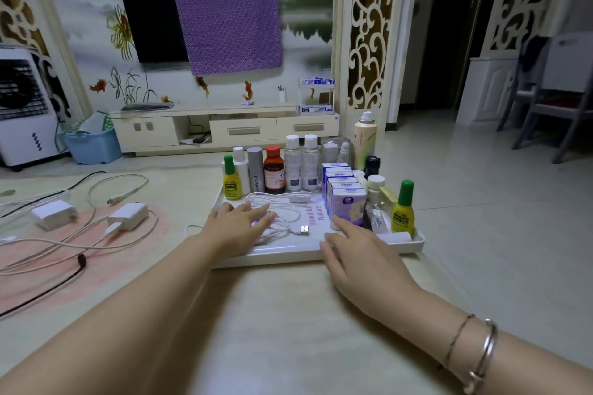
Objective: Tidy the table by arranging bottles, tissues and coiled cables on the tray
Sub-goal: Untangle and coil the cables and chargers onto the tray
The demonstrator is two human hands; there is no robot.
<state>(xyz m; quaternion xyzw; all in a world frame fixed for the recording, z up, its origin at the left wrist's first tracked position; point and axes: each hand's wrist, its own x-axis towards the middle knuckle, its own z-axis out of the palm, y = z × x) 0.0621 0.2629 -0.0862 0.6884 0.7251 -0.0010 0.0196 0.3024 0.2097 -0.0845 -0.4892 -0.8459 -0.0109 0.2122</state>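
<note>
Pressing flat on a loosely coiled white cable (282,212), the left hand (237,228) has straight, slightly spread fingers, likely to keep the springy loops from opening on the slick tray (288,253). Cable lies near the tray's front-left part; its metal USB plug (304,229) points toward the middle. Right hand (356,253) rests on the front rim, fingers straight, holding nothing, index tip near the soft purple tissue packs (345,199). Rigid plastic and glass bottles (274,173) stand upright along the far edge. Two white chargers (128,216) with tangled leads remain on the tabletop, left of the tray.
</note>
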